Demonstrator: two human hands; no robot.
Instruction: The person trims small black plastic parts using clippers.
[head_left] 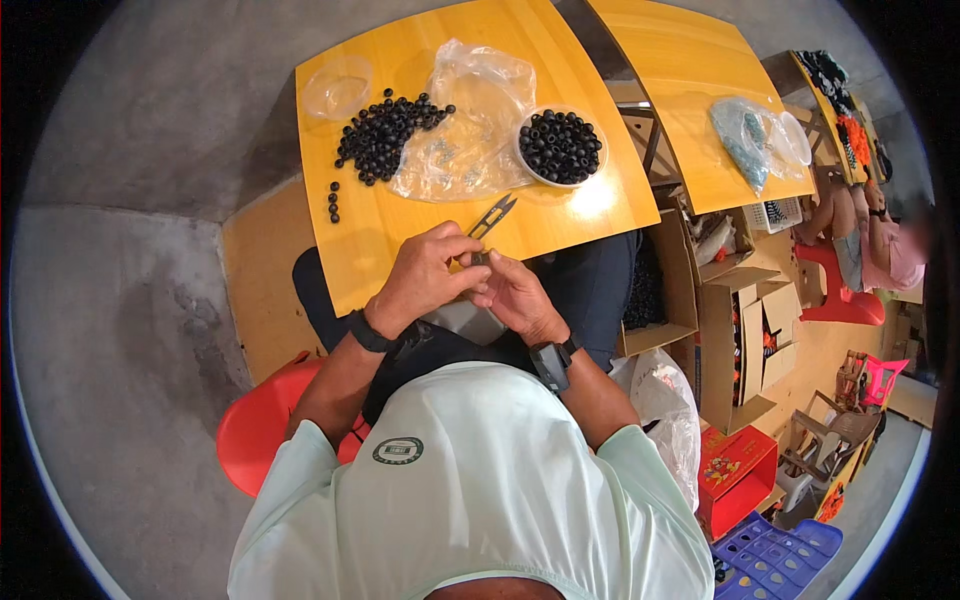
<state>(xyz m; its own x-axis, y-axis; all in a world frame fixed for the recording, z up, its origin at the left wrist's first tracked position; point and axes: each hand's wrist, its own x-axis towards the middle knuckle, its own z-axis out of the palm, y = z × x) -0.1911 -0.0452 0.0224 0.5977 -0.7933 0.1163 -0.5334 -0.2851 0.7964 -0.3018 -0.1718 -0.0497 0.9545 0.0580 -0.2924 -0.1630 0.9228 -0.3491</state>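
Black tool (pixel 493 214) in left grip (pixel 428 266), dark piece (pixel 480 259) in right grip (pixel 516 296), we needed steadiness by the surface (pixel 375 255)'s near edge.

Glare on the yellow table (pixel 597 203); bent edges; black rim

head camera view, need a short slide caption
Left hand and right hand meet at a slim dark tool, near black beads on a yellow table.

At the fingers (pixel 456 246), the tool (pixel 495 213) is dark; beyond are black beads (pixel 378 142) and yellow tabletop (pixel 365 240); nearer, pale-green shirt (pixel 520 470).
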